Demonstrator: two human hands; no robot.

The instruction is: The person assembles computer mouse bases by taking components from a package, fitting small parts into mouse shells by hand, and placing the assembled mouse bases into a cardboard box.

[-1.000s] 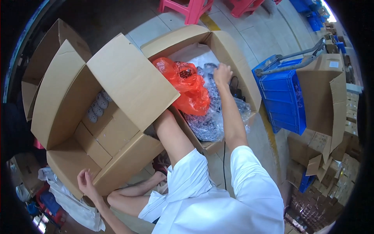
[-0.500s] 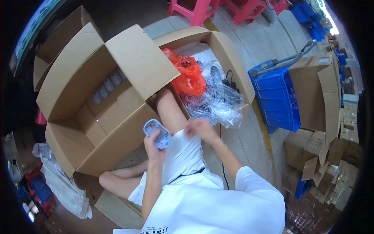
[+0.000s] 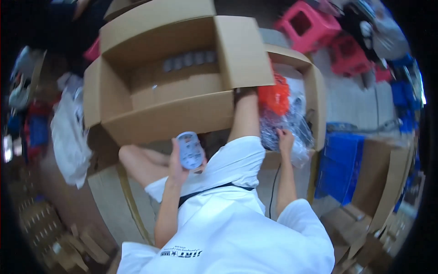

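Left fingers (image 3: pixel 175 150) hold a pale oval piece (image 3: pixel 190 151) — its far side hidden.

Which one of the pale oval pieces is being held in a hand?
The pale oval piece in the person's left hand; the other pale pieces sit in a row inside the left-hand cardboard box, with no hand on them.
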